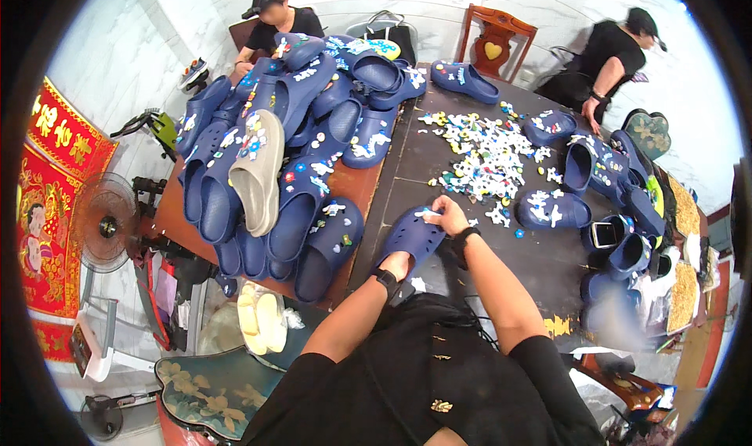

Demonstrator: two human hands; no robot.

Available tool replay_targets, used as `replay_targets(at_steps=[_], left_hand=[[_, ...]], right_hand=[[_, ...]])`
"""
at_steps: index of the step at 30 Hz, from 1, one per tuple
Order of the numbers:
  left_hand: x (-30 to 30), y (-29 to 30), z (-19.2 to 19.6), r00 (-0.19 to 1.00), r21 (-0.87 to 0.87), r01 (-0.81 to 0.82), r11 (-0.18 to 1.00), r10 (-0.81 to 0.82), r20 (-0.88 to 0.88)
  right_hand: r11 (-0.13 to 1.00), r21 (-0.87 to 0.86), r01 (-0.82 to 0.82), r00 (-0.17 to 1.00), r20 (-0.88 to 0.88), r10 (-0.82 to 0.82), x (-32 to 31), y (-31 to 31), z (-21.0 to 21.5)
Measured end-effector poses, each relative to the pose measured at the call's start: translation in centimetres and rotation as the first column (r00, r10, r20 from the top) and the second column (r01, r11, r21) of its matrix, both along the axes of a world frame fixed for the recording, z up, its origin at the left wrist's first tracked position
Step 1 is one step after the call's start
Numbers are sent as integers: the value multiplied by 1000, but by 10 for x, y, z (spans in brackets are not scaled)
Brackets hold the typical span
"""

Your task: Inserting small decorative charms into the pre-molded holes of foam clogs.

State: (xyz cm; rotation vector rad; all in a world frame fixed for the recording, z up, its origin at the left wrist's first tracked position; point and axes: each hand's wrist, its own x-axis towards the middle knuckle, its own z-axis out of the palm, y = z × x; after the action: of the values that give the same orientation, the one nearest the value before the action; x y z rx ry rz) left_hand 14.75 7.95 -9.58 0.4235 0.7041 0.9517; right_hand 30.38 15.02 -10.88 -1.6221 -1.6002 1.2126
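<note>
Just in front of me at the table's near edge is a navy clog with holes over its upper. My left hand reaches in through its foot opening and holds it from inside, the fingers hidden. At the toe end, my right hand pinches a small white and blue shoe charm against the upper. Beyond my hands spreads a loose heap of small charms, mostly white with blue, yellow and green. A decorated navy clog lies to the right of my right hand.
A tall pile of navy clogs, with one grey clog, covers the left side. More clogs crowd the table's right side. Two people are beyond the table. A chair stands at the far edge, a fan at left.
</note>
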Motion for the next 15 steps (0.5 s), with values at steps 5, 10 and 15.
replay_targets(at_steps=[5, 10, 15], left_hand=[[-2, -20, 30, 998, 4, 52, 999, -52, 42], [3, -26, 55, 996, 28, 31, 999, -33, 79], [15, -16, 42, 988, 237, 155, 959, -145, -59]], right_hand=[[984, 164, -76, 991, -94, 92, 30, -30, 23], [960, 207, 188, 887, -455, -76, 27, -68, 143], [875, 481, 52, 576, -730, 367, 24, -144, 289]])
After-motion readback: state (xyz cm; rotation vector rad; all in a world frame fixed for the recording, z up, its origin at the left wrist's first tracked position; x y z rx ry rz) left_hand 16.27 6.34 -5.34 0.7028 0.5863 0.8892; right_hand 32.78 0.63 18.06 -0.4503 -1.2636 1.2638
